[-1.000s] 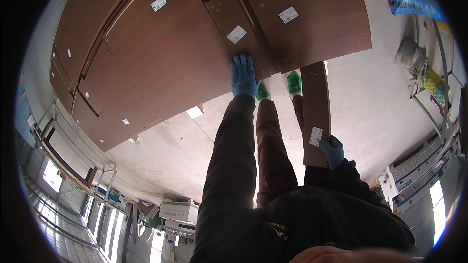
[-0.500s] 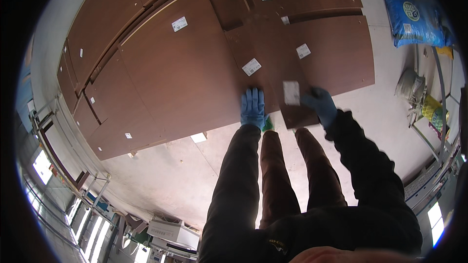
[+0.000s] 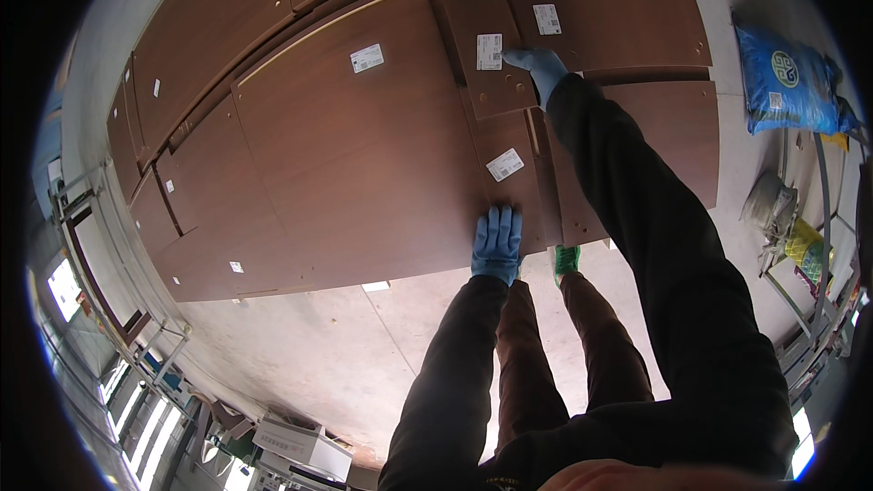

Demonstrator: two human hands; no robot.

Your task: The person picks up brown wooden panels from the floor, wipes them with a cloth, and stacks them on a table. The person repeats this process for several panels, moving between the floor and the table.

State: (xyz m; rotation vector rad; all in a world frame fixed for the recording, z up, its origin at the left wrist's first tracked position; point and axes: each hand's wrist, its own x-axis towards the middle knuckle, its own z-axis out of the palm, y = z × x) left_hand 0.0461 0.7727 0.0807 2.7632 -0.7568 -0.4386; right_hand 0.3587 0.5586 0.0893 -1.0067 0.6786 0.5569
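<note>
I see the right hand [image 3: 544, 73] pinching the narrow board [image 3: 478, 18], at twelve o'clock from the left hand [image 3: 496, 244], which lies flat, fingers together, and if the pinch slips, that board could scratch the brown board [image 3: 526, 200] underneath.

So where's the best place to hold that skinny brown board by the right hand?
Probably by its long right edge, coming from the right, where the gloved right hand is: the narrow brown panel is long and flat, so its edge likely gives more grip than its face.
</note>
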